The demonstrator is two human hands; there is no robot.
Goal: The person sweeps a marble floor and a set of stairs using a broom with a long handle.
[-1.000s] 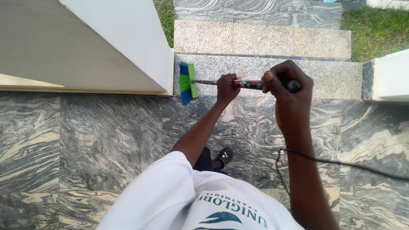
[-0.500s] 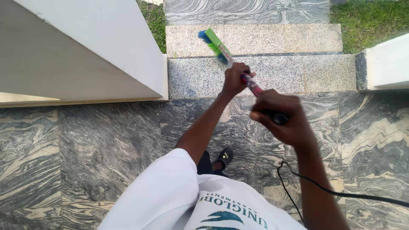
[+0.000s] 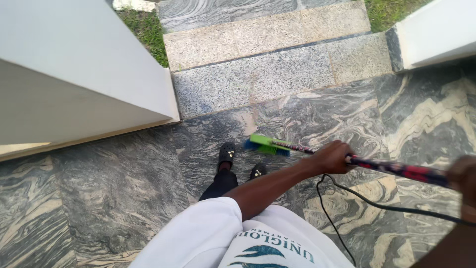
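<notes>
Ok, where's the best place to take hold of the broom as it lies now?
Take the broom by its long patterned handle, from above. It runs nearly level from the green head on the floor, with bare shaft between the left hand and right hand.

I see a green, blue-bristled broom head (image 3: 267, 144), red-patterned handle (image 3: 396, 169), swirled grey marble floor (image 3: 124, 178), speckled granite step (image 3: 258, 79).

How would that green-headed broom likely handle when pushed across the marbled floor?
The broom probably feels light: its handle is thin and its head small. The handle looks stiff, running straight between the left hand and right hand. The bristles likely flex against the floor.
</notes>
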